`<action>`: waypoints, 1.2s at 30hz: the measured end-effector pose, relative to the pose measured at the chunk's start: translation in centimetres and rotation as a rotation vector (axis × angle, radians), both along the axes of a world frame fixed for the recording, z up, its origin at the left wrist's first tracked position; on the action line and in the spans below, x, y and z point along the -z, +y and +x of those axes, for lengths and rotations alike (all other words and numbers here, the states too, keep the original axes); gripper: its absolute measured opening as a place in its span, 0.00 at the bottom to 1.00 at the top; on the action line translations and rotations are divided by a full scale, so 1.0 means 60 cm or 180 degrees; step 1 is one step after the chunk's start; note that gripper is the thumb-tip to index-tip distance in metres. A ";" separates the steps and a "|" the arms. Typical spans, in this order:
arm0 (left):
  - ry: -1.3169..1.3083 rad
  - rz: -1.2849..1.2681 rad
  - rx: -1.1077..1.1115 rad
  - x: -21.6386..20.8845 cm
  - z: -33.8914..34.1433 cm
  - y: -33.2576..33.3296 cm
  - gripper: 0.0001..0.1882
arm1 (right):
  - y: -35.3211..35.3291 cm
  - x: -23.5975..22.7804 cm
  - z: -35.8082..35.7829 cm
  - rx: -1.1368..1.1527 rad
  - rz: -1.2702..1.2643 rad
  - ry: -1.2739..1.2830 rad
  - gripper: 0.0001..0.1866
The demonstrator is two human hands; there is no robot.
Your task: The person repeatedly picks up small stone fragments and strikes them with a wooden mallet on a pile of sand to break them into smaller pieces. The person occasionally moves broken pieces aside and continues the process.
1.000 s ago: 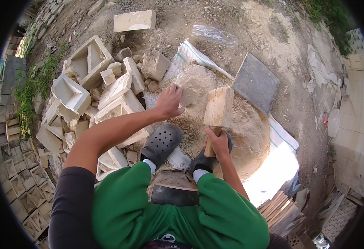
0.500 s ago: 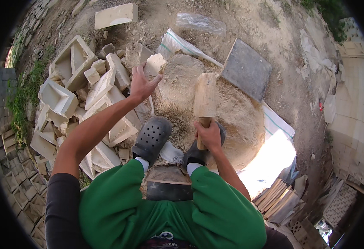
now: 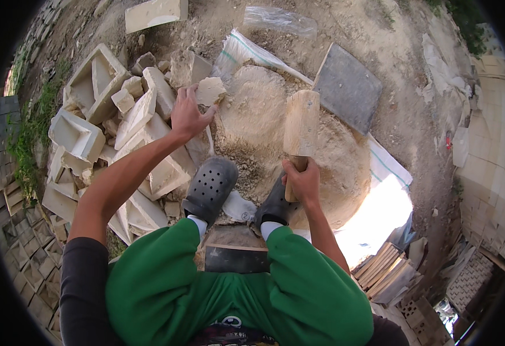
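My left hand [image 3: 190,117] grips the near left side of a broken cream-coloured chunk [image 3: 211,91], fingertips on one edge and the thumb below it. The chunk, which looks like plaster or soft stone, is at the left rim of a heap of crushed pale powder [image 3: 255,101]. My right hand [image 3: 304,180] is closed round the handle of a wooden mallet [image 3: 301,124]. Its block-shaped head points away from me, over the powder. Between my shoes and the heap lies coarser rubble.
Broken hollow moulds [image 3: 79,138] and chunks are piled at the left. A grey square slab [image 3: 347,86] lies at the far right of the heap, on a white woven sack [image 3: 388,164]. My grey clogs [image 3: 211,190] stand at the near edge. Stacked thin boards [image 3: 385,265] are at lower right.
The mallet and my right hand have moved slightly right. My left hand has shifted a little left on the chunk, which has tilted slightly. The whole view has also shifted a little.
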State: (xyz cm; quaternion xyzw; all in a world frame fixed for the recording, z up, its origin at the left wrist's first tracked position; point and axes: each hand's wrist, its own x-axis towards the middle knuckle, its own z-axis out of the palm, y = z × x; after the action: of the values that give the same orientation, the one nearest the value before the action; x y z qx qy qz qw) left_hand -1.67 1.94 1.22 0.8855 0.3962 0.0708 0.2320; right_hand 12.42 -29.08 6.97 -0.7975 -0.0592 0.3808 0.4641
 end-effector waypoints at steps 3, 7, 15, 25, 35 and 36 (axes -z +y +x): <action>0.0508 -0.0145 -0.0112 -0.021 -0.007 -0.004 0.43 | -0.010 0.011 -0.016 0.0258 0.0227 0.0059 0.18; 0.1420 -0.0196 -0.0100 -0.061 -0.011 -0.018 0.45 | 0.004 0.000 -0.020 0.0394 0.0233 0.0025 0.18; 0.0093 0.0544 0.1087 0.012 0.042 -0.078 0.49 | 0.002 -0.003 -0.005 0.0442 0.0200 0.0371 0.18; -0.0709 -0.1034 0.1864 0.031 0.156 -0.236 0.43 | -0.006 0.006 -0.010 0.0760 0.0586 0.0436 0.16; -0.0131 0.0197 0.0909 0.066 0.161 -0.200 0.42 | -0.030 0.020 -0.006 0.0957 0.0899 0.0685 0.16; -0.0239 -0.0086 0.1511 0.059 0.170 -0.214 0.42 | -0.029 0.020 -0.006 0.0978 0.0924 0.0704 0.16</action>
State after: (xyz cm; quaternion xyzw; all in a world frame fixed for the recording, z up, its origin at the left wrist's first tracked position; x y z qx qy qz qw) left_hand 8.52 -10.87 -2.34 0.9474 0.1690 0.0419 0.2685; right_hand 12.03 -30.85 5.76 -0.6755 0.0600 0.3783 0.6301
